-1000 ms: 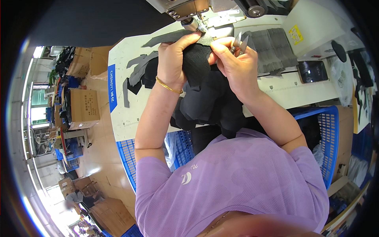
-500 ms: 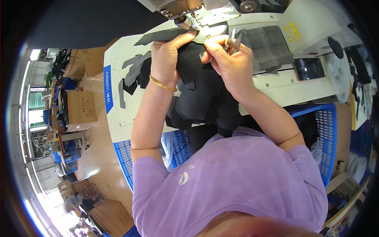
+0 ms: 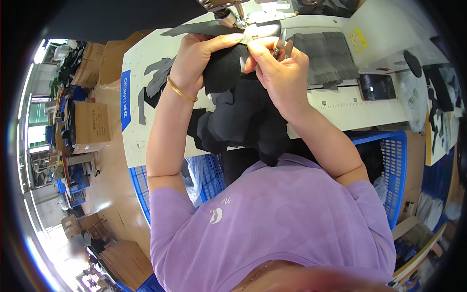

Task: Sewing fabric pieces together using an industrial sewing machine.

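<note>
You are holding the black fabric [image 3: 238,112] up at the far edge of the white bench [image 3: 146,141], just under the sewing machine's needle area [image 3: 238,14]. Your left hand [image 3: 197,63] is gripping its top edge, fingers clamped on the cloth. Your right hand [image 3: 279,73] is pinching the same edge, with small metal snips [image 3: 283,45] tucked in its fingers. Grey cut pieces [image 3: 326,58] are lying just beside your right hand.

Both forearms reach forward, left hand [image 3: 194,61] and right hand [image 3: 277,73] close together, fingers curled and pinching.
</note>
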Tool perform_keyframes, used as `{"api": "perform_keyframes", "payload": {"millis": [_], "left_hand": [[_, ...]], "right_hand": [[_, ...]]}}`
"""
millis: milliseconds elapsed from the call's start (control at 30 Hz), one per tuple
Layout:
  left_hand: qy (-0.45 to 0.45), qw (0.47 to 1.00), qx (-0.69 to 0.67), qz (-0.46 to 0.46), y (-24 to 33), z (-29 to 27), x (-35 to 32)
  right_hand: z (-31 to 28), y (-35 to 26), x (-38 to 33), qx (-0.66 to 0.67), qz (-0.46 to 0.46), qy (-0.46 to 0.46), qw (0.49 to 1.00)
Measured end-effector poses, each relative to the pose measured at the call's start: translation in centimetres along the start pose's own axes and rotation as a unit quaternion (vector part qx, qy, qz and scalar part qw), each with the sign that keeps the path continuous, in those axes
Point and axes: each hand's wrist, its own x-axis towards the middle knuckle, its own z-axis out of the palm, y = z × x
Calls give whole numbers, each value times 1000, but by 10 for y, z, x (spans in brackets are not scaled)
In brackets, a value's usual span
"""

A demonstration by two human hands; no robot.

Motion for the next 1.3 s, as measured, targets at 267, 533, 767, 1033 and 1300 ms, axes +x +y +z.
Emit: {"api": "perform_keyframes", "payload": {"millis": [267,533,767,1033,1300], "left_hand": [[-1,1000,-1,1,1,-5,7],[6,995,93,25,3,-9,18],[42,994,79,57,5,-6,27],[13,999,3,42,2,-10,34],[13,999,-12,38,1,-9,33]], "right_hand": [[3,-3,-1,7,23,-14,1000],[-1,-10,-7,-19,59,-40,997],[-3,-7,-8,-35,51,-51,997],[-4,0,-11,-24,69,-61,995],[-7,7,-12,-41,76,-62,994]]}}
